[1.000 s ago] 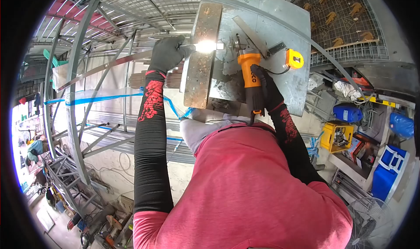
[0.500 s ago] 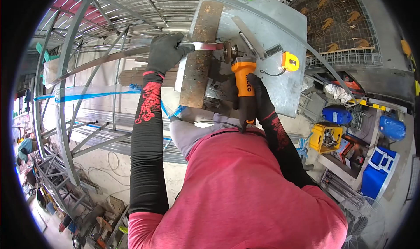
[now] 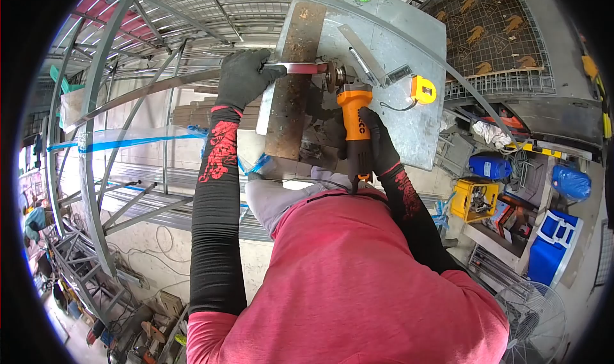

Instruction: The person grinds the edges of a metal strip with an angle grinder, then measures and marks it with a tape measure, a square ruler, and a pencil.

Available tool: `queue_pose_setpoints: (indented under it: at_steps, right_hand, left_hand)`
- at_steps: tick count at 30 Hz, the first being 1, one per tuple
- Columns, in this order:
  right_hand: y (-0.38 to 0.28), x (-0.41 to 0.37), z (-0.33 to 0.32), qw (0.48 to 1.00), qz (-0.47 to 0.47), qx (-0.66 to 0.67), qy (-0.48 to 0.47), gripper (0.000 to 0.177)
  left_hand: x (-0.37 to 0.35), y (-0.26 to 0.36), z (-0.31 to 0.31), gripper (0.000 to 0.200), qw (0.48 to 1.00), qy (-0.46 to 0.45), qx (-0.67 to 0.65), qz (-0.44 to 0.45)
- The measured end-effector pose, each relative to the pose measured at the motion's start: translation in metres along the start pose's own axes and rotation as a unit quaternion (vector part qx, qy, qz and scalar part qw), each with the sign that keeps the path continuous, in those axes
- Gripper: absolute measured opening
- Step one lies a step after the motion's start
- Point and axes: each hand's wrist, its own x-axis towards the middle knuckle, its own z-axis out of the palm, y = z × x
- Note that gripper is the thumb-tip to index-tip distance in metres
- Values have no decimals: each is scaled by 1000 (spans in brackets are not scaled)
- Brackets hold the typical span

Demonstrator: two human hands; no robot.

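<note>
The left hand (image 3: 245, 78), in a dark grey glove, is wrapped firmly around a long, narrow metal bar (image 3: 192, 78). The right hand (image 3: 378, 139), in a dark glove, is clasped around the barrel of an orange and black angle grinder (image 3: 352, 108), whose tail points back toward the person's waist.

The bar's short end lies across a rusty steel plate (image 3: 294, 108), which runs along the left edge of a grey metal-topped table (image 3: 422, 127). Its long end sticks out well past that edge. The grinder's disc (image 3: 332, 76) meets the bar's short end, touching or just beside it; I cannot tell which.

The bar looks stiff, smooth and probably slippery, and its overhanging length should make it tip outward. The left hand's place, just outside the plate, seems a sound hold. The grinder looks solid and heaviest at its head; the barrel, clear of the disc, is where to grip it.

Beyond the grinder, toward the table's right edge, lie a flat metal strip (image 3: 361, 52), a pen-like stick (image 3: 362, 62), a small dark rectangular object (image 3: 398, 75) and a yellow tape measure (image 3: 423, 89). Farther right, on the floor side, I see a yellow crate (image 3: 473, 200) and a fan (image 3: 531, 319).
</note>
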Motion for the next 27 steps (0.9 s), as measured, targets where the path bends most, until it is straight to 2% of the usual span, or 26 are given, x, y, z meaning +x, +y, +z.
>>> queue_pose_setpoints:
  at_steps: [3, 5, 9, 11, 15, 17, 19, 21, 22, 23, 24, 25, 27]
  right_hand:
    - [4, 2, 0, 998, 40, 45, -18, 56]
    - [27, 17, -13, 993, -98, -60, 14, 59]
    - [27, 19, -15, 983, -126, -126, 36, 59]
    - [34, 19, -23, 958, -173, -230, 15, 53]
    - [-4, -11, 5, 977, -142, -145, 63, 47]
    - [-2, -8, -10, 975, -219, -47, -8, 40]
    - [-2, -2, -17, 923, -339, -180, 35, 35]
    - [-8, -6, -29, 845, -388, -363, 64, 35]
    - [-9, -7, -31, 846, -391, -357, 68, 35]
    - [-11, -7, -33, 821, -402, -398, 75, 35]
    - [-13, -8, -33, 795, -411, -438, 83, 35]
    - [-14, -9, -33, 796, -415, -432, 86, 35]
    - [-18, -14, -31, 802, -419, -417, 82, 33]
  left_hand:
    - [0, 0, 1, 54, 1000, 15, -4, 12]
    - [-1, -1, 2, 54, 1000, 23, -5, 17]
    - [1, -3, 4, 52, 999, 38, -13, 32]
    - [-1, -2, 3, 52, 999, 37, -13, 30]
    - [1, -2, 0, 52, 1000, -2, -4, 7]
    - [0, -2, 1, 54, 1000, 4, -6, 10]
    - [2, -5, 2, 56, 1000, 11, -6, 18]
    - [8, -4, -2, 61, 999, -39, 10, 1]
    - [12, -1, -5, 67, 998, -56, 2, -13]
    - [16, 4, -8, 67, 998, -57, 7, -7]
    - [20, 7, -10, 66, 993, -101, 4, -55]
    - [24, 11, -14, 65, 984, -144, 2, -103]
    - [26, 9, -11, 63, 985, -145, 24, -93]
